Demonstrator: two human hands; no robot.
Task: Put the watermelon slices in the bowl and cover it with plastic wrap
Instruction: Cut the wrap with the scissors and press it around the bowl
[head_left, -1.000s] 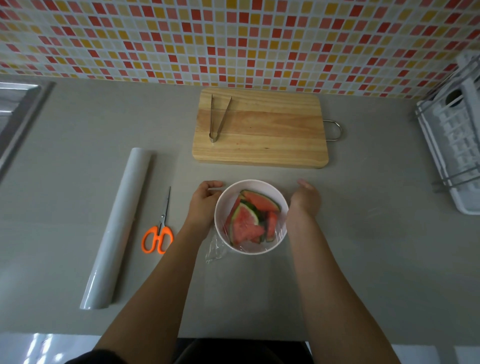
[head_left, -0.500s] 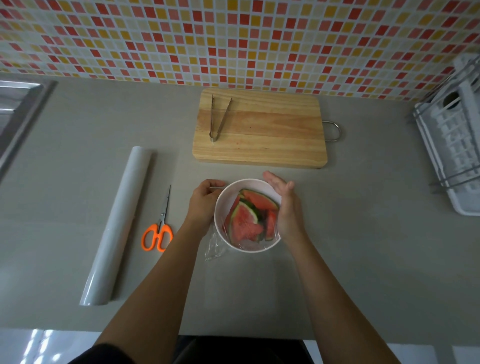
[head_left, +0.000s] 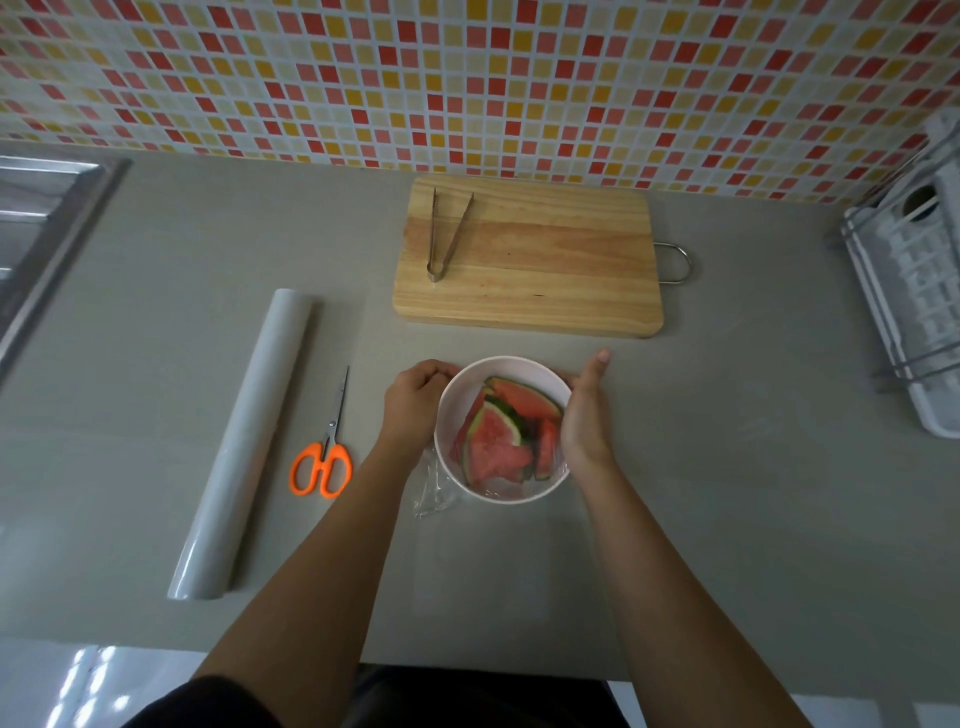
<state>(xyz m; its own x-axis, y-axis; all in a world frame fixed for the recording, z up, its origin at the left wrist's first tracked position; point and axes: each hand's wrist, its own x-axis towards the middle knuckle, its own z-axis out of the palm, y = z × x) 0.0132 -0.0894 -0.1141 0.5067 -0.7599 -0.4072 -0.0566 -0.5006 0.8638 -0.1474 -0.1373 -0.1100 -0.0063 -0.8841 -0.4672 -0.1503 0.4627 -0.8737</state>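
A white bowl stands on the grey counter in front of me, with watermelon slices inside. Clear plastic wrap lies over the bowl and bunches loose at its lower left. My left hand grips the bowl's left rim, fingers curled over the wrap there. Flat against the bowl's right side presses my right hand, its fingers straight, the thumb pointing away from me.
The plastic wrap roll and orange-handled scissors lie to the left. A wooden cutting board with metal tongs sits behind the bowl. A sink is far left, a white dish rack far right.
My right hand came from the bowl's right side over its top edge, then slid back down along the right rim. The left hand stayed on the left rim.
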